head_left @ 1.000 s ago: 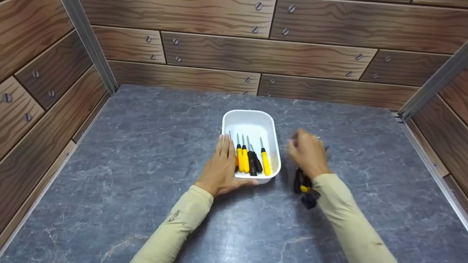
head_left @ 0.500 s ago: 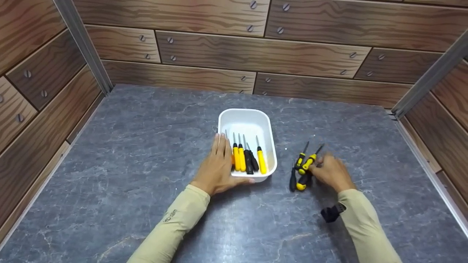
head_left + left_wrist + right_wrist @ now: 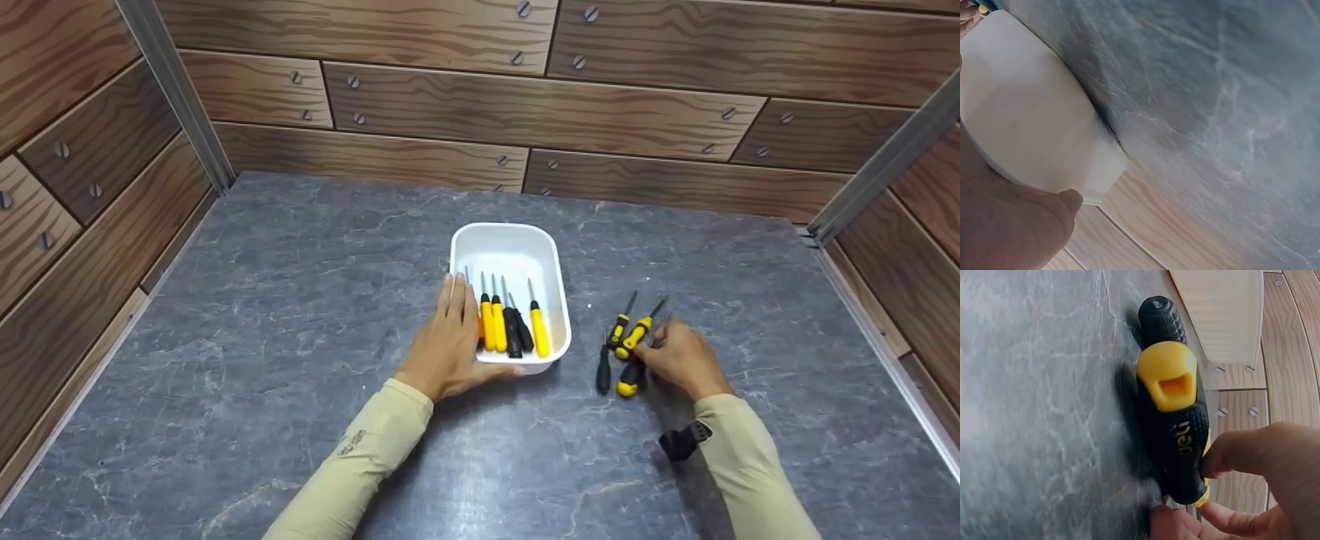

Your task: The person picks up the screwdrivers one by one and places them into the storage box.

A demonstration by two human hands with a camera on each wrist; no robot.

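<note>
A white plastic tray point(image 3: 510, 247) holds several screwdrivers, among them a yellow-handled screwdriver point(image 3: 539, 334) and a black-handled screwdriver point(image 3: 513, 334). My left hand point(image 3: 442, 341) rests with straight fingers along the tray's left side, its thumb against the near wall. To the tray's right, my right hand point(image 3: 686, 361) pinches a black screwdriver with a yellow butt point(image 3: 1171, 416) near the neck of its handle. Close beside it lie a yellow-and-black screwdriver point(image 3: 638, 334), a shorter yellow-and-black screwdriver point(image 3: 619, 330) and a small black screwdriver point(image 3: 603, 371). The pinched screwdriver's shaft is largely hidden by my fingers.
Everything lies on a grey marbled tabletop point(image 3: 322, 285). A wood-plank wall point(image 3: 450, 97) rises behind it, with side walls left and right and metal corner posts point(image 3: 180, 97). A small black device point(image 3: 684, 441) sits on my right wrist.
My right hand has moved from beside the tray out to the right, onto the loose screwdrivers. The pinched screwdriver has since shifted slightly. My left hand stays on the tray.
</note>
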